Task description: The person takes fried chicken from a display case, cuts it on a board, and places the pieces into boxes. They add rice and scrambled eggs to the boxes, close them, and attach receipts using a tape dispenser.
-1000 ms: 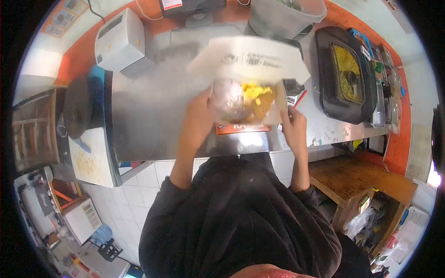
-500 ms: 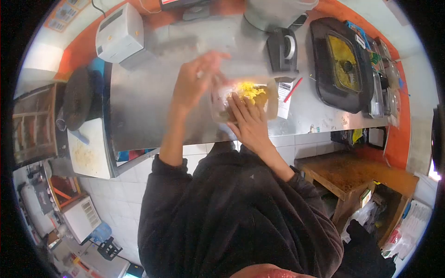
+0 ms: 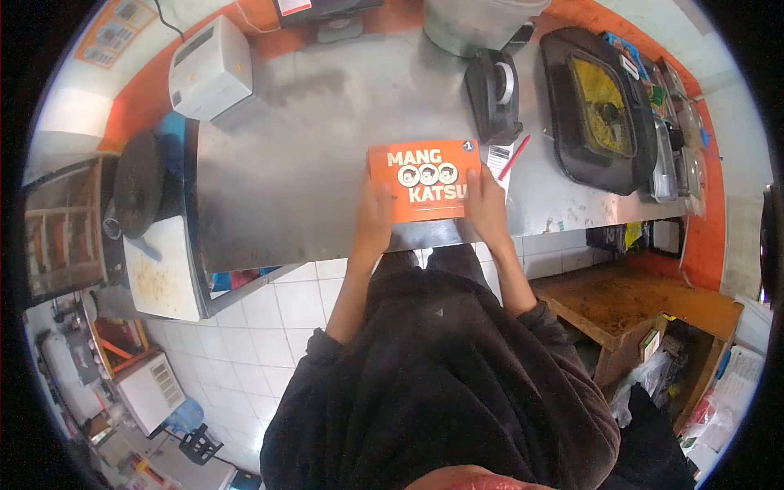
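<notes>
An orange cardboard food box (image 3: pixel 420 196) printed "MANG KATSU" sits at the front of the steel counter, its lid down. Whatever lies inside is hidden by the lid. My left hand (image 3: pixel 376 214) is closed along the box's left side. On the opposite side my right hand (image 3: pixel 487 206) grips it, thumb over the edge of the lid. Just right of that hand, a red pen (image 3: pixel 515 157) lies by a printed paper slip (image 3: pixel 499 157). Beyond them stands a black tape dispenser (image 3: pixel 492 106) with a roll in it.
A white printer (image 3: pixel 212 69) stands at the counter's back left. A translucent tub (image 3: pixel 474 28) is at the back. To the right lies a large black lid with a yellowed window (image 3: pixel 604 110). A white cutting board (image 3: pixel 163 269) is at the left.
The box was open, showing yellow shredded food, with my right hand over it and my left hand raised, blurred. Now the lid is down and both hands hold the sides.
</notes>
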A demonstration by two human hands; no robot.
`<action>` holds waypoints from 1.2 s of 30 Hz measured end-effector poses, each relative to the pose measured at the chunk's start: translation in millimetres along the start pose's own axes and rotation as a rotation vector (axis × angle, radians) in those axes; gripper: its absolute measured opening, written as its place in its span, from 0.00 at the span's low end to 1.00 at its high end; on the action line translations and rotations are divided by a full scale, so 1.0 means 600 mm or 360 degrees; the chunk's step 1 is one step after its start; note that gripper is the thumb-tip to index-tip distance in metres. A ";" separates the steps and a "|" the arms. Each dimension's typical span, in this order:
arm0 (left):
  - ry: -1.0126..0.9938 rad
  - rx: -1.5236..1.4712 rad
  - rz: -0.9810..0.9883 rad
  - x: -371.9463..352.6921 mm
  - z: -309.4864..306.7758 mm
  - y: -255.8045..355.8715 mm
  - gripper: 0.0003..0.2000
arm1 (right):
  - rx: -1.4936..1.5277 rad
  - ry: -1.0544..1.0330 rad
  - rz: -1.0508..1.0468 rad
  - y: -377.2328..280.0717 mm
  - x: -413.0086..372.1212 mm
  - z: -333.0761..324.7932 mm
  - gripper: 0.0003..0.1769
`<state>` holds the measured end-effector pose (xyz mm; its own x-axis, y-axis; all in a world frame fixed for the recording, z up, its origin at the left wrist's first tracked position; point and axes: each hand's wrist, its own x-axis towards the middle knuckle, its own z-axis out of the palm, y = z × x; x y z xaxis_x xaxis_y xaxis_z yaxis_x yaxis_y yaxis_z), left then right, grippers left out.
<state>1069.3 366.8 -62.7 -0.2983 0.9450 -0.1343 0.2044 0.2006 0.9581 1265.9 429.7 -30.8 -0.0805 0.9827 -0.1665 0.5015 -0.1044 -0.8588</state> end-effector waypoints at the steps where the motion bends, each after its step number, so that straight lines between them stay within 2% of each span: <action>1: 0.0001 -0.0001 -0.0001 -0.005 -0.005 0.010 0.31 | -0.0002 -0.0001 -0.0001 0.007 0.003 -0.010 0.26; 3: -0.0009 -0.0016 -0.0087 -0.006 -0.019 0.049 0.29 | -0.0003 -0.0076 -0.0272 0.016 0.030 -0.036 0.29; 4: -0.0009 -0.0021 -0.0077 -0.001 -0.036 0.066 0.29 | 0.0059 -0.0133 -0.0198 0.010 0.043 -0.057 0.33; 6: -0.0277 0.0277 -0.0209 0.017 -0.087 0.091 0.30 | -0.0062 -0.0488 -0.0009 -0.014 0.086 -0.106 0.35; 7: -0.0277 0.0271 -0.0212 0.031 -0.106 0.094 0.30 | -0.0068 -0.0490 -0.0007 -0.032 0.093 -0.115 0.35; 9: -0.0532 0.0251 -0.0335 0.053 -0.131 0.101 0.32 | 0.0131 -0.0685 0.0227 -0.058 0.103 -0.127 0.35; 10: -0.0525 0.0245 -0.0330 0.054 -0.130 0.106 0.32 | 0.0109 -0.0740 0.0284 -0.059 0.111 -0.128 0.32; 13: -0.0594 0.0161 -0.0394 0.052 -0.114 0.103 0.30 | 0.0311 -0.0668 0.0217 -0.013 0.107 -0.102 0.28; 14: -0.0539 0.0528 -0.0177 0.045 -0.097 0.079 0.30 | 0.0311 -0.0671 0.0217 0.016 0.102 -0.085 0.28; 15: -0.0478 0.0891 0.0038 0.037 -0.078 0.057 0.31 | -0.0176 -0.0567 -0.0048 0.049 0.091 -0.064 0.25; 16: -0.0478 0.0892 0.0030 0.027 -0.057 0.042 0.31 | -0.0658 -0.0453 -0.0314 0.065 0.078 -0.052 0.25; 17: -0.0235 0.0832 -0.0020 0.014 -0.032 0.028 0.32 | -0.0658 -0.0462 -0.0309 0.065 0.057 -0.044 0.25; 18: 0.0011 0.0768 -0.0066 0.008 -0.020 0.024 0.33 | -0.0648 -0.0248 -0.0465 0.063 0.036 -0.037 0.25; 19: 0.0013 0.0769 -0.0065 0.018 -0.023 0.027 0.33 | -0.0632 -0.0024 -0.0621 0.060 0.032 -0.033 0.29; 20: 0.0040 0.1368 0.0475 0.027 -0.029 0.036 0.34 | -0.0746 -0.0101 -0.0968 0.045 0.042 -0.048 0.37; 21: 0.0050 0.1949 0.1022 0.026 -0.036 0.040 0.35 | -0.0740 -0.0115 -0.0949 0.039 0.042 -0.060 0.37; 22: 0.0044 0.1952 0.1021 0.034 -0.040 0.044 0.35 | -0.0876 -0.0397 -0.1176 0.033 0.052 -0.072 0.40; 23: -0.0266 0.1794 0.1156 0.048 -0.045 0.051 0.37 | -0.1011 -0.0674 -0.1412 0.025 0.067 -0.083 0.43; 24: -0.0578 0.1619 0.1275 0.058 -0.050 0.055 0.40 | -0.1134 -0.0802 -0.1451 0.021 0.078 -0.095 0.51; 25: -0.0577 0.1620 0.1279 0.067 -0.055 0.058 0.40 | -0.1135 -0.0798 -0.1452 0.022 0.089 -0.095 0.51; 27: -0.0753 0.1723 0.1359 0.074 -0.058 0.060 0.44 | -0.1229 -0.0787 -0.1715 0.038 0.097 -0.093 0.47; 28: -0.0767 0.1720 0.1368 0.077 -0.055 0.062 0.44 | -0.1229 -0.0780 -0.1700 0.053 0.096 -0.088 0.47; 30: -0.0823 0.1958 0.1307 0.081 -0.050 0.066 0.44 | -0.1355 -0.0420 -0.2165 0.073 0.092 -0.074 0.42; 33: -0.0857 0.1891 0.1317 0.089 -0.053 0.065 0.44 | -0.1342 -0.0266 -0.2251 0.079 0.094 -0.072 0.37; 36: -0.0862 0.1787 0.1352 0.096 -0.057 0.065 0.44 | -0.1438 -0.0323 -0.2227 0.076 0.093 -0.080 0.35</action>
<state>1027.9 420.3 -24.5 0.5906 0.8064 0.0298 0.7957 -0.5882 0.1446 1325.7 486.8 -56.2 -0.9286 0.1953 0.3156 0.2470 0.9599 0.1328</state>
